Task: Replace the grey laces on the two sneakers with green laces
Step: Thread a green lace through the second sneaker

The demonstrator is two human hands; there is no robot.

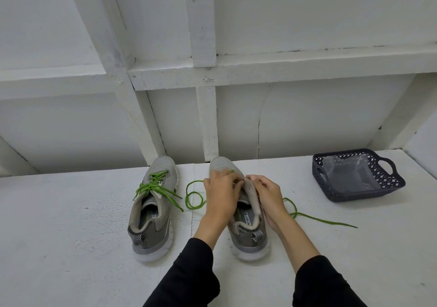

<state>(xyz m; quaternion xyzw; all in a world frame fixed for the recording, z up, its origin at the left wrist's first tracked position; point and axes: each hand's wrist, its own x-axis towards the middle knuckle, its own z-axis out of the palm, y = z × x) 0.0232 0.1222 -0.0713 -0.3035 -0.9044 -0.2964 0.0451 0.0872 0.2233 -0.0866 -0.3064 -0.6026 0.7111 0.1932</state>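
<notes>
Two grey sneakers stand side by side on the white table, toes pointing away from me. The left sneaker [152, 208] carries a green lace [155, 184] threaded through its eyelets, ends loose. Over the right sneaker [246, 226] both my hands work at the eyelets. My left hand [221, 194] pinches the green lace [195, 196] at the tongue, and one end loops off to the left. My right hand [266, 193] grips the shoe's right eyelet flap; the other lace end [324, 219] trails right across the table. My fingers hide the eyelets.
A dark blue perforated basket [387, 183] with handles sits at the back right, holding a clear plastic bag [350, 173]. A white framed wall [208, 122] rises right behind the sneakers. The table edge steps down at the far left.
</notes>
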